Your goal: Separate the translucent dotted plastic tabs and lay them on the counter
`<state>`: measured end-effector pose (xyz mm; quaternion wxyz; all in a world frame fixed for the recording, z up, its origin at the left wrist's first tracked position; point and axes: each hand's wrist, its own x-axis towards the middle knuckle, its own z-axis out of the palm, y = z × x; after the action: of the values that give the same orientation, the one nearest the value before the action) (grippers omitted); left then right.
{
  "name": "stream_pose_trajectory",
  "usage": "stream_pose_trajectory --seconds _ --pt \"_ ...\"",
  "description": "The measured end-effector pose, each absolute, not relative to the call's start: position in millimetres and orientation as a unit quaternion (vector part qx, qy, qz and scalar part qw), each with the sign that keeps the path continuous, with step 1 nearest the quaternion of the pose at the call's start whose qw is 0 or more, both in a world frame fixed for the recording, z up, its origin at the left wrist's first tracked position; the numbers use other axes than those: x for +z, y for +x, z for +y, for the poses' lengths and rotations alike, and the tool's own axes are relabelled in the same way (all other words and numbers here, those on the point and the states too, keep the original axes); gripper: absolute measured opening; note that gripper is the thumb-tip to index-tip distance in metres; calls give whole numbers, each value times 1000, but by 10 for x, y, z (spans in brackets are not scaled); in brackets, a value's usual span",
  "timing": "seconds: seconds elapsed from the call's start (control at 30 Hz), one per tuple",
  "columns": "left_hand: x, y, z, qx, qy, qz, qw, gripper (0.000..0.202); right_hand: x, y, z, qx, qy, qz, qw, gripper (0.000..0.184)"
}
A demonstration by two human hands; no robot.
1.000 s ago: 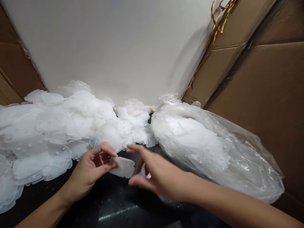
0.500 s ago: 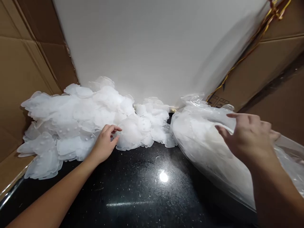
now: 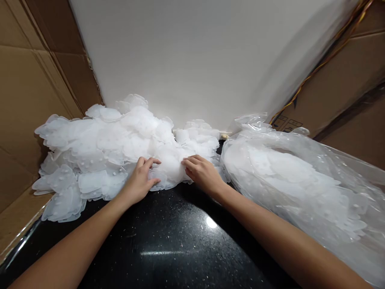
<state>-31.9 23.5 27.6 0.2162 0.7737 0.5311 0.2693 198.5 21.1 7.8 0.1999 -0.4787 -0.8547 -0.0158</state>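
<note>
A loose heap of thin translucent white plastic pieces [image 3: 105,148] lies on the black speckled countertop [image 3: 180,249] against the white wall. My left hand [image 3: 140,182] rests on the heap's front edge, fingers curled onto a piece. My right hand [image 3: 202,172] lies just right of it, fingers bent and pressing on the same front pieces. Whether either hand pinches a piece is hidden by the fingers. A clear plastic bag [image 3: 300,180] full of the same white pieces lies to the right, untouched.
Cardboard boxes [image 3: 27,100] stand at the left and more cardboard [image 3: 345,80] at the right, with a yellow cord [image 3: 315,68] running down it. A white wall [image 3: 186,56] closes the back. A ceiling light glints on the dark countertop before the heap.
My left hand dropped the single white piece and moved up onto the heap. My right hand swung right over the bag, then came back left onto the heap beside the left hand.
</note>
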Motion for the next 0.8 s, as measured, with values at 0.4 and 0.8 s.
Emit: stream_pose_trajectory --seconds 0.4,0.8 --pt "470 -258 -31 37 744 427 513 33 164 2556 -325 248 -529 -776 237 18" --pt "305 66 -129 21 824 490 284 38 -89 2459 -288 330 -557 -707 285 30"
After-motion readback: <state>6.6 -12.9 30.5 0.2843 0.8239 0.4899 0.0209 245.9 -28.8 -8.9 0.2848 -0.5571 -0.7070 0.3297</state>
